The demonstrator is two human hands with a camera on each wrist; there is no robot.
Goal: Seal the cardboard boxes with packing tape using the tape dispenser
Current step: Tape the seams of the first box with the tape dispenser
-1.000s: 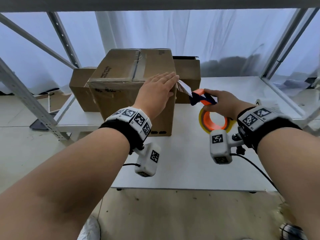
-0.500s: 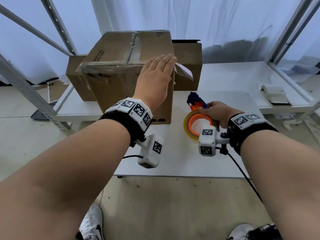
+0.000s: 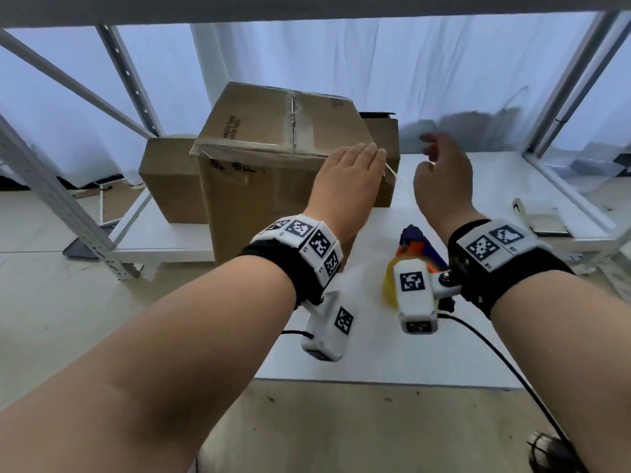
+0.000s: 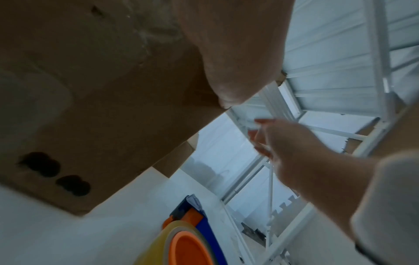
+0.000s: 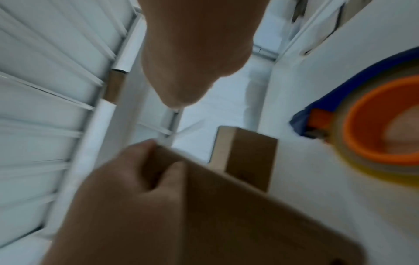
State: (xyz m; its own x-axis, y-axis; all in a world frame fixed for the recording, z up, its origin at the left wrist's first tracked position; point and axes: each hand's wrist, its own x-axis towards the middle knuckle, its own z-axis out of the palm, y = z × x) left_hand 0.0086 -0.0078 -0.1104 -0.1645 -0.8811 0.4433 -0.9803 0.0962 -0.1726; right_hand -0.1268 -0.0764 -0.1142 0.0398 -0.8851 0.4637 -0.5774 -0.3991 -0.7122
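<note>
The white counter (image 3: 341,363) holds everything here. The big cardboard box (image 3: 259,186) stands on it, toward the back and left side, and it is the landmark for all the rest. Shiny tape (image 3: 296,128) runs across the top of the big box and along its front top edge. Two more brown boxes sit close to it. One smaller box (image 3: 167,179) is just beside its left side, and another box (image 3: 384,131) peeks out from behind its right side.

The left hand (image 3: 345,179) lies flat on the front of the big box, up near its top right corner. Its grip is wide open, fingers straight and pressed on the cardboard, holding nothing. A loose end of clear tape (image 3: 392,172) sticks out from that corner, just past the fingertips.

The right hand (image 3: 442,172) is in the air to the right of the big box, near that loose tape end. Its fingers are loosely bent and blurry. I cannot tell if its grip touches the tape.

The tape dispenser (image 3: 415,249) sits on the counter in front of the big box and to its right, below the right wrist. It is blue and orange with a yellowish roll. No hand touches it.
</note>
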